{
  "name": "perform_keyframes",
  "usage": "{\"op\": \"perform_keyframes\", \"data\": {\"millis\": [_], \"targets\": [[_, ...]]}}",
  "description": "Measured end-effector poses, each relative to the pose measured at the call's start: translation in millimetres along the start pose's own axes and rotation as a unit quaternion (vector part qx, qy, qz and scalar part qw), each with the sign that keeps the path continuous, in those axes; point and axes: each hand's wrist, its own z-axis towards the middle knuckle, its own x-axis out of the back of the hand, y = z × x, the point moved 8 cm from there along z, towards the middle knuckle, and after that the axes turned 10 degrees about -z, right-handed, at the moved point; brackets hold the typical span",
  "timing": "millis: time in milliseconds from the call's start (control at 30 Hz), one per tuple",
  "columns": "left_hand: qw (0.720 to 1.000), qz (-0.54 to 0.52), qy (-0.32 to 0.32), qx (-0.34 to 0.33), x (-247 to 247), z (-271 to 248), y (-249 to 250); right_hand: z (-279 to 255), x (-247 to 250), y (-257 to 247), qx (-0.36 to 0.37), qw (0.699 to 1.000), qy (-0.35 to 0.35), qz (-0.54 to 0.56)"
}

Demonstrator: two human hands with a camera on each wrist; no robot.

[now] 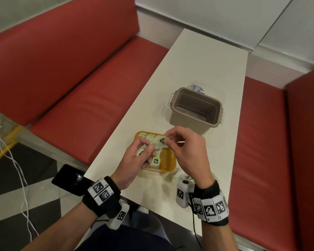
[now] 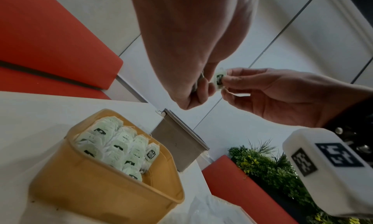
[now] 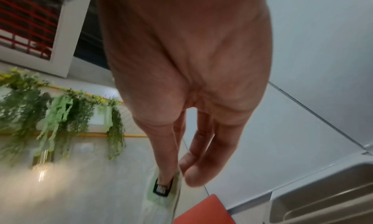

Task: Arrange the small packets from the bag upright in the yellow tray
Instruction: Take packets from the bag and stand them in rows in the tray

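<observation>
Stretching under both hands, the white surface [image 1: 203,69] carries the grey bin [image 1: 194,109] beyond the grip, the yellow tray [image 1: 170,163] with upright packets directly below, while right hand [image 1: 187,153] and left hand [image 1: 136,160] pinch one small packet [image 1: 160,142] between them.

Even, soft indoor light over my head view; table [image 1: 198,66] casts faint shadows. Wide-angle bending at all edges. My right-wrist view is blurred, with lamp glare at lower left; left-wrist view dimmer.
</observation>
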Motion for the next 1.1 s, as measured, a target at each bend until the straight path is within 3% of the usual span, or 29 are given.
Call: {"op": "perform_keyframes", "data": {"millis": [167, 333, 533, 633, 767, 1100], "targets": [[1.000, 0.022, 0.000, 0.014, 1, 5, -13, 4, -7, 0, 0.049, 0.997, 0.009, -0.059], [0.993, 0.066, 0.094, 0.020, 40, 14, -25, 29, -7, 44, 0.003, 0.995, 0.028, -0.098], [0.952, 0.212, 0.220, 0.014, 95, 12, -31, 46, -55, 98, -0.068, 0.964, -0.091, -0.242], [0.940, 0.249, 0.230, 0.047, 106, 9, -39, 47, -83, 110, -0.077, 0.939, -0.142, -0.302], [0.930, 0.285, 0.219, 0.076, 111, 10, -51, 51, -106, 111, -0.062, 0.922, -0.161, -0.346], [0.928, 0.303, 0.204, 0.068, 114, 12, -51, 55, -118, 110, -0.082, 0.916, -0.085, -0.384]]}}
